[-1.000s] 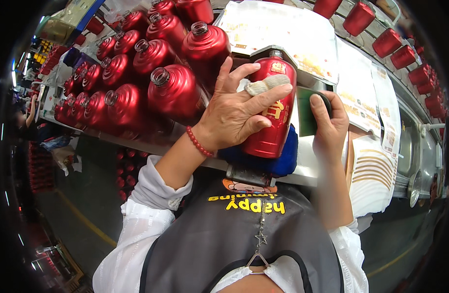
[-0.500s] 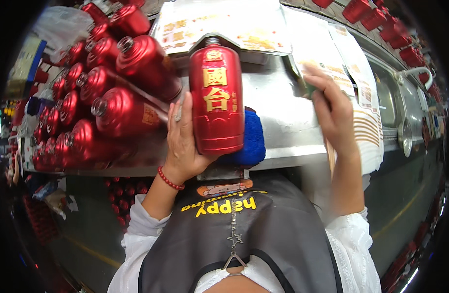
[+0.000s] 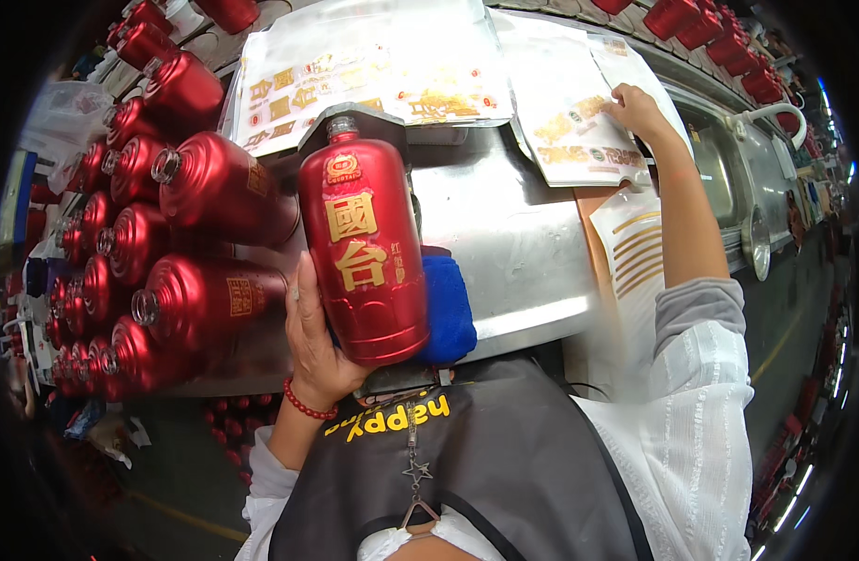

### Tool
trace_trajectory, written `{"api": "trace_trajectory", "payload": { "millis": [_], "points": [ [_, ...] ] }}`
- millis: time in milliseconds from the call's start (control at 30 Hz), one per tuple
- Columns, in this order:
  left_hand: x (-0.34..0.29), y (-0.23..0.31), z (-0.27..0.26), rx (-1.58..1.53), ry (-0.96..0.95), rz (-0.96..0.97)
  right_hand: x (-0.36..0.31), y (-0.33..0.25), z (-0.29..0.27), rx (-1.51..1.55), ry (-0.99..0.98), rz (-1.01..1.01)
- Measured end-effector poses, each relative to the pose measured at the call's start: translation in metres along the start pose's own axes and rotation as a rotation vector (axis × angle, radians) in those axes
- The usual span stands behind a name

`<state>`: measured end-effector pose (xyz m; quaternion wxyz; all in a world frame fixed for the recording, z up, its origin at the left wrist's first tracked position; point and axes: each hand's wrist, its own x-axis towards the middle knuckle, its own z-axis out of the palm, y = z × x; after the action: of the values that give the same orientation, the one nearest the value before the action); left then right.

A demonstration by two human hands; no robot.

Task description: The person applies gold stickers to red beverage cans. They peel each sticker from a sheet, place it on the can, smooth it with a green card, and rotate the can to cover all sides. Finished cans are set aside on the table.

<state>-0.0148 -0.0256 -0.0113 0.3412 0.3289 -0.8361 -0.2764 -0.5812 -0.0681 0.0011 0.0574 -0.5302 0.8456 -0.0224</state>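
Observation:
A red bottle (image 3: 368,252) with gold lettering down its front leans back in a dark metal cradle (image 3: 392,123), its short clear neck pointing away from me. My left hand (image 3: 319,341) grips it low on the left side, palm by the base and fingers along the body. Under and beside the bottle's right side is a folded blue cloth (image 3: 448,309). My right hand (image 3: 635,112) reaches over white sheets of gold decals (image 3: 579,131), its fingertips pinched together at them. Whatever lies between those fingertips is too small to make out.
Many similar red bottles (image 3: 205,290) crowd the left side of the metal table (image 3: 523,234). More decal sheets (image 3: 354,56) lie behind the cradle. A sheet with curved gold strips (image 3: 635,243) is at the right, beside a sink basin (image 3: 710,159) and a white pipe (image 3: 775,122).
My right hand has moved farther away over the decal sheets, and the front sheet lies flatter. My left hand stays on the bottle. The whole view has shifted and turned a little.

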Motion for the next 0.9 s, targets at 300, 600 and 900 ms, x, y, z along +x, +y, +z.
{"api": "trace_trajectory", "payload": {
  "millis": [300,600,900],
  "points": [
    [0.0,0.003,0.002,-0.076,0.001,-0.01,0.045,0.013,-0.023,-0.042,-0.394,0.232],
    [0.008,0.005,0.0,-0.049,0.021,0.06,0.005,-0.023,-0.053,-0.099,0.018,-0.11],
    [0.014,0.018,0.012,0.105,0.142,0.175,-0.106,-0.171,-0.156,0.202,0.128,-0.691]
  ]
}}
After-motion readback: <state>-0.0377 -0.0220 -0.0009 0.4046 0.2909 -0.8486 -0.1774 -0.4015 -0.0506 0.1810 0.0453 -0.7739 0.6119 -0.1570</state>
